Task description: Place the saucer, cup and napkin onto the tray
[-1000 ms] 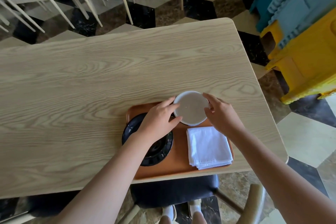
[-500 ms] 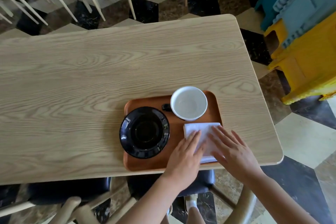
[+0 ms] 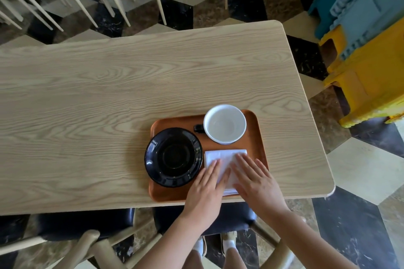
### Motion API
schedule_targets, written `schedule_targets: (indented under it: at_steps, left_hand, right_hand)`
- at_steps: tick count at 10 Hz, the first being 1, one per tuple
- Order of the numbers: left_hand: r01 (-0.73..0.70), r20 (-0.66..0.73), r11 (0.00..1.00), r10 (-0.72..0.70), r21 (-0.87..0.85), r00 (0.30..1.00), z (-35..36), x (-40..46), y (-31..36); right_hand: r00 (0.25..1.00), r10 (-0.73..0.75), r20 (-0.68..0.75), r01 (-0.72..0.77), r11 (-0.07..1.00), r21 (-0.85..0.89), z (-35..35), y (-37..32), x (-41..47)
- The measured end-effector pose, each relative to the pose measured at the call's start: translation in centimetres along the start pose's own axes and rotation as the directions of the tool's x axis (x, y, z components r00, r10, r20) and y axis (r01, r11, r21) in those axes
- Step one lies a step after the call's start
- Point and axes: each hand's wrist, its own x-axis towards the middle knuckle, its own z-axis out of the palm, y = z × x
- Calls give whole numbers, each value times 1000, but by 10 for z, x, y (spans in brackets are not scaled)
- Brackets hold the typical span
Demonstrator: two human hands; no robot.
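Note:
An orange tray (image 3: 255,133) lies near the front edge of the wooden table. On its left half sits a black saucer (image 3: 173,157), overhanging the tray's left rim a little. A cup (image 3: 224,124), white inside with a black handle pointing left, stands upright at the tray's back right. A folded white napkin (image 3: 220,157) lies in front of the cup. My left hand (image 3: 206,190) and my right hand (image 3: 254,183) rest flat on the napkin, fingers stretched out, covering its near half.
The light wooden table (image 3: 109,94) spreads far to the left and back. Dark-seated chairs (image 3: 85,223) stand tucked under its near edge. More chairs stand beyond the far edge. Stacked yellow and blue plastic stools (image 3: 367,46) stand on the floor at the right.
One second ago both hands were at the cup. They drew back to the napkin and now lie flat on it, slid a little further forward over it.

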Motion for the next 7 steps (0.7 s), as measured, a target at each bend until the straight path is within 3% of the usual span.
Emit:
schedule_targets:
  at_steps: [4,5,7]
  left_hand:
    - [31,32,999,-32,14,999,-10,12,-3]
    - [14,87,1000,-11,-27,996,-46,3,-8]
    - [116,110,989,-105,-93,988,-64,10,-21]
  right_hand:
    - [997,32,76,-26,997,-74,-8,-1,15]
    - [988,47,148,-34,995,-93,-49,-22,17]
    - [959,117,258,-130,991,34,-59,-20,34]
